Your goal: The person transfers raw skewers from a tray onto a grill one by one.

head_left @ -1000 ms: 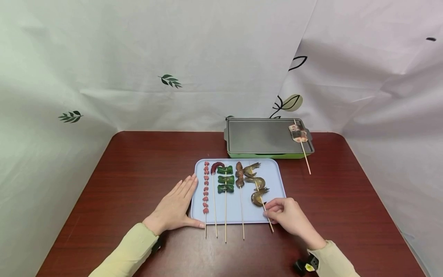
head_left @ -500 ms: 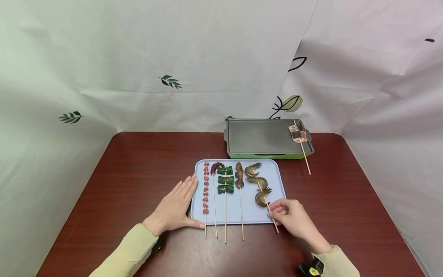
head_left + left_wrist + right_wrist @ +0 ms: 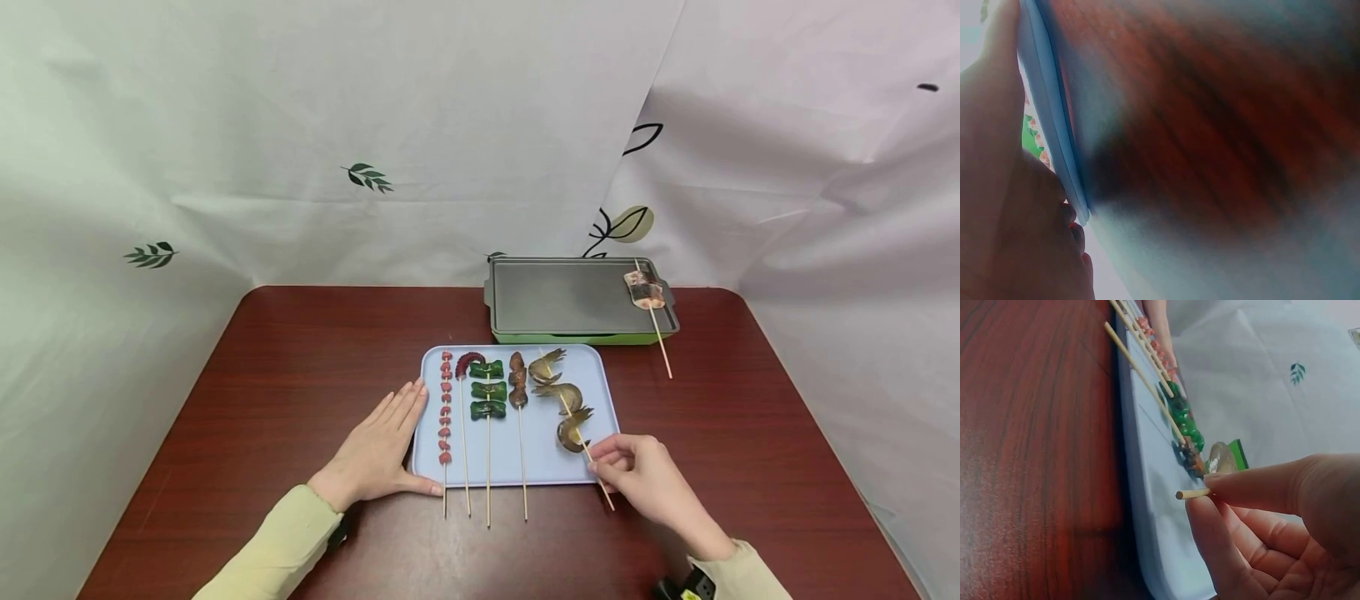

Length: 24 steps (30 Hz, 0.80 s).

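My right hand [image 3: 637, 475] pinches the lower stick of a shrimp skewer [image 3: 572, 398] between thumb and forefinger, at the right side of a pale blue tray [image 3: 551, 467]. In the right wrist view the stick's blunt end [image 3: 1188, 494] pokes out from the fingertips. My left hand [image 3: 378, 450] lies with straight fingers along the tray's left edge, its thumb at the front left corner. Left to right beside the shrimp lie a skewer of small red pieces [image 3: 446, 408], a dark red tentacle skewer [image 3: 462, 417], a green vegetable skewer [image 3: 488, 390] and a brown meat skewer [image 3: 518, 379].
Behind the tray stands a green grill with a flat grey plate [image 3: 562, 296]. A fish skewer [image 3: 645, 290] lies on its right end, the stick reaching past the front edge. White patterned cloth [image 3: 450, 125] hangs around the dark red table [image 3: 315, 350].
My right hand has shifted a little to the right, swinging the lower end of the shrimp skewer with it, so the skewer slants more. My left hand has stayed at the tray's edge.
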### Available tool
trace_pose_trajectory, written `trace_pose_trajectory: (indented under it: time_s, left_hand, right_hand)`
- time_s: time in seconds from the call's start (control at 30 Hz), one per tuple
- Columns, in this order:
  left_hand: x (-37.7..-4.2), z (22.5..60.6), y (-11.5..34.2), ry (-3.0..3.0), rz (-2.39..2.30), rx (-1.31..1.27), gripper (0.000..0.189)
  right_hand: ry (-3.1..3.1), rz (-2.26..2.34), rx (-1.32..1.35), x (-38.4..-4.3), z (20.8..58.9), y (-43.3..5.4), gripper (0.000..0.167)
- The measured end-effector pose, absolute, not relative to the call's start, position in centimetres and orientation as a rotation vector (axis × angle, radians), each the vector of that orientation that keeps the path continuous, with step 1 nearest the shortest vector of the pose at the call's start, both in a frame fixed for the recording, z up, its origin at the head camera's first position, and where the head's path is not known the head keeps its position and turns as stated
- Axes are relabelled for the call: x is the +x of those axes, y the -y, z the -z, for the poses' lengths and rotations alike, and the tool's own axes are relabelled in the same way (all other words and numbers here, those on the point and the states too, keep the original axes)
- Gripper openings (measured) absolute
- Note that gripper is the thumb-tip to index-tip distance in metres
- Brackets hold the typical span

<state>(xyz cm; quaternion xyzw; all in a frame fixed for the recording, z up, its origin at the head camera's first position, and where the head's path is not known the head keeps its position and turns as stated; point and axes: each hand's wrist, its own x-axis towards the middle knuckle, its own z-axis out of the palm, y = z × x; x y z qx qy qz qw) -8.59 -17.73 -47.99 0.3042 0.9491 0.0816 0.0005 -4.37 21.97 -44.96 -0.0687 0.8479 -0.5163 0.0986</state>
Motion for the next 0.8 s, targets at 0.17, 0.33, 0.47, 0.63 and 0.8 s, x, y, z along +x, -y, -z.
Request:
trace_pose_trajectory:
  time_s: [0.17,0.33,0.47,0.63,0.8]
  left_hand:
    - [-8.6,48.1,17.8,-2.978,-0.246,0.945,0.139]
    - [-8.7,48.3,17.8,-2.983,-0.261,0.948,0.139]
    - [-8.7,48.4,17.9,-2.979,-0.251,0.936,0.140]
    - [-8.7,48.4,17.9,-2.985,-0.251,0.951,0.140]
    - [-8.7,48.3,17.8,-2.997,-0.280,0.972,0.139]
  right_hand:
    - [-2.529,1.503,-0.243,-4.0,44.5,-22.1,0.011]
    - [-2.577,1.453,-0.275,-3.8,44.0,-22.0,0.009]
    - [-2.631,1.436,-0.328,-3.8,43.6,-21.9,0.007]
    - [-2.689,1.448,-0.333,-4.2,42.7,-21.9,0.007]
    - [-2.751,1.444,-0.317,-5.2,41.5,-22.2,0.008]
